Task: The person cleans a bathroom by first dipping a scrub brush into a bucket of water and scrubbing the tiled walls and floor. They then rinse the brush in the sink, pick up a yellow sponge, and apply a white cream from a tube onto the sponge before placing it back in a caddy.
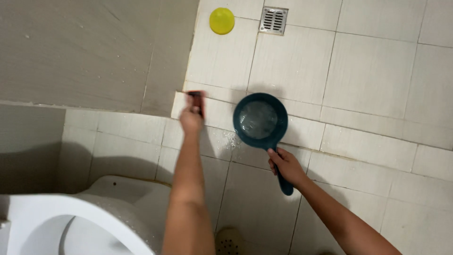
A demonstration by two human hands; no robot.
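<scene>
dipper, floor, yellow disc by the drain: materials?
Dipper: looks like moulded plastic, dark teal, matte, scoop and handle in one piece, water inside.
Floor: glazed ceramic tile by the look, off-white, grout lines, soft sheen.
Yellow disc: probably plastic, smooth and evenly coloured; too small to be sure.
Drain grate: appears metal, grey, slotted.

Single view, head-worn camera, looking steeply down at tiled floor [368,75]. Landmark: floor drain [273,20], near top edge, right of centre. Wearer stands well below drain in frame; both forearms enter from bottom edge, reaching up toward low tiled step [330,137] that runs across frame between wearer and drain. Toilet [71,217] cut off at bottom-left corner, far from drain. Wall [94,52] fills upper left, left of drain. Medium-close range. No second view, no shared area.
</scene>
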